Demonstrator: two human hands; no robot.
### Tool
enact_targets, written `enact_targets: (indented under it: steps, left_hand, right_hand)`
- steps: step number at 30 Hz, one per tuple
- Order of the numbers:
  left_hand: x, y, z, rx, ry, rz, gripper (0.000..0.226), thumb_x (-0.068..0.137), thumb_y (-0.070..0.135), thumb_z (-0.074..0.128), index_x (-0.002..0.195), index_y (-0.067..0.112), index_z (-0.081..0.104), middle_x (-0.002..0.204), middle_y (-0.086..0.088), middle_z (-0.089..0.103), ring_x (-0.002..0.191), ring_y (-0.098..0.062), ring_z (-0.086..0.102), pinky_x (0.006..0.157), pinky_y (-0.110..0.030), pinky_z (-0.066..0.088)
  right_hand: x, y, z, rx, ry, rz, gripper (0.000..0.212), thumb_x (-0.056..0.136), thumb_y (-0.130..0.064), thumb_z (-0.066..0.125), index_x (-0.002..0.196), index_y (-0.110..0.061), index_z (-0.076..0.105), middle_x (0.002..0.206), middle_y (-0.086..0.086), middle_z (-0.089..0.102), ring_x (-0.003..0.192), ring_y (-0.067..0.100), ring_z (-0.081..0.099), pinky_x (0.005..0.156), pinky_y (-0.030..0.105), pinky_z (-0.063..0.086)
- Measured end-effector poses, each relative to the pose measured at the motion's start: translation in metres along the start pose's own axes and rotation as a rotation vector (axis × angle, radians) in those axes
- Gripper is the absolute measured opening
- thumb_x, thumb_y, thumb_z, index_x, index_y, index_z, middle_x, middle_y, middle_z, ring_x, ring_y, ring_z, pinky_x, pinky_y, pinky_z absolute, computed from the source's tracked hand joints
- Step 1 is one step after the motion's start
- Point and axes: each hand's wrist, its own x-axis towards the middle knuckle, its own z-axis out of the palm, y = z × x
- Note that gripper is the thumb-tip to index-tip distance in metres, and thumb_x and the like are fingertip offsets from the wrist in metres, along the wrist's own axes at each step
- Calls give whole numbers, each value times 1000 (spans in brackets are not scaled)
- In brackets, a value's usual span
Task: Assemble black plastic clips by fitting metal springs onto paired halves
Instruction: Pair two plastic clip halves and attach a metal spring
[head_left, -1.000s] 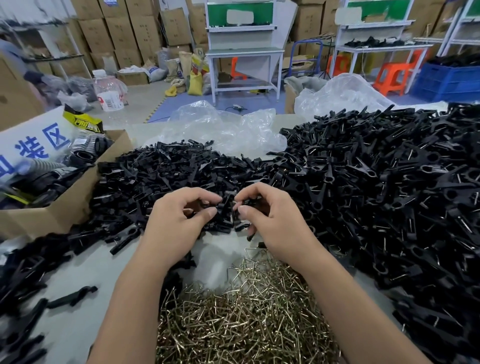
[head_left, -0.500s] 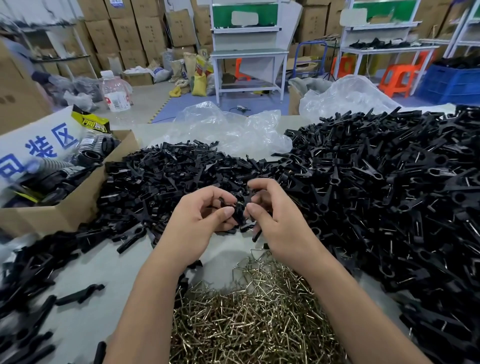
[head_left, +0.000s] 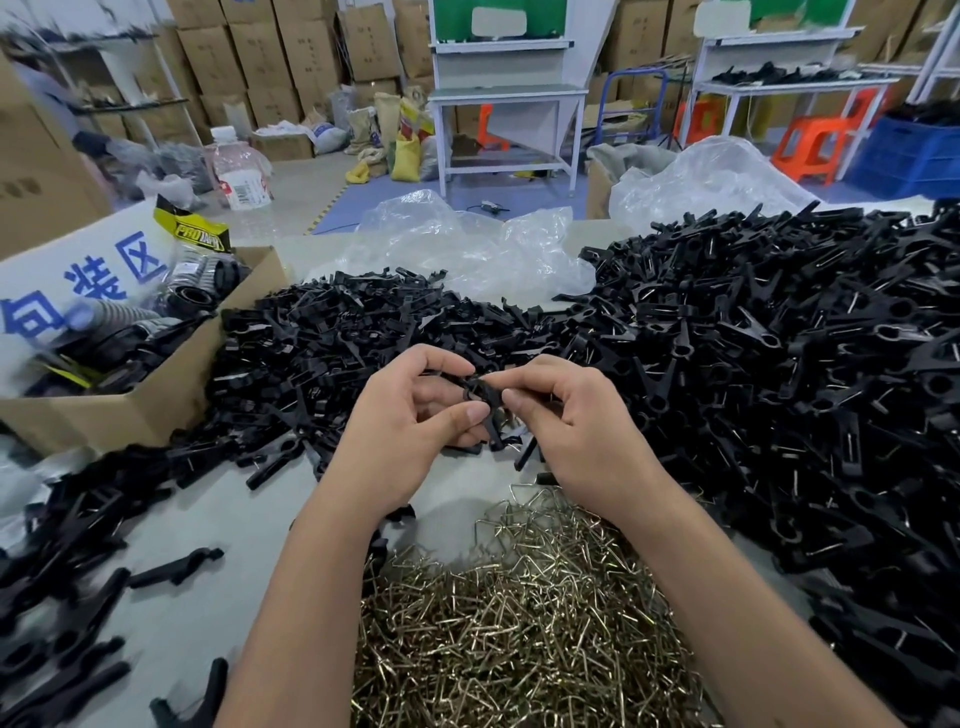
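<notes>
Right now I see both grips pinching one pair of clip halves (head_left: 483, 397) between left hand (head_left: 410, 426) and right hand (head_left: 576, 421), above the tabletop (head_left: 171, 613). Risk, I judge: halves slipping out of line, small part dropping into the loose halves pile (head_left: 337, 338). No spring visibly held; springs heap (head_left: 519, 634) lies below. Cardboard box (head_left: 135, 415), left, holds dark rolls. Assembled clips (head_left: 779, 364) pile right.

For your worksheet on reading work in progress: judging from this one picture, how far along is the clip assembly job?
Done: the big pile on the right shows clips with springs fitted. In hand: the left hand and right hand pinch black clip halves together; no spring visible on them. Left: the loose halves and the spring heap are large, so plenty remains.
</notes>
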Motion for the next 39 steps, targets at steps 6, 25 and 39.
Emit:
enact_targets:
  steps: [6,25,39]
  left_hand:
    - [-1,-1,-1,-12,-4,23,24,91,6,75,111,13,65,74,-5,75,74,-25,75,73,-32,63]
    - [-3,4,-2,-171,-56,-6,33,80,19,80,111,15,68,76,-11,73,76,-24,75,71,-26,60]
    - [-4,4,-2,-147,-50,23,32,80,16,78,110,12,68,75,-7,73,75,-23,75,72,-27,61]
  right_hand:
    - [-1,0,0,-2,-3,-11,23,103,-11,62,117,-19,78,100,-3,69,95,13,67,87,32,54]
    - [0,5,-9,182,-14,-47,14,98,-15,70,101,-27,79,97,-12,78,98,9,72,90,31,56]
    - [0,5,-7,176,-18,-56,13,98,-12,71,103,-21,80,94,-5,78,91,15,73,84,34,60]
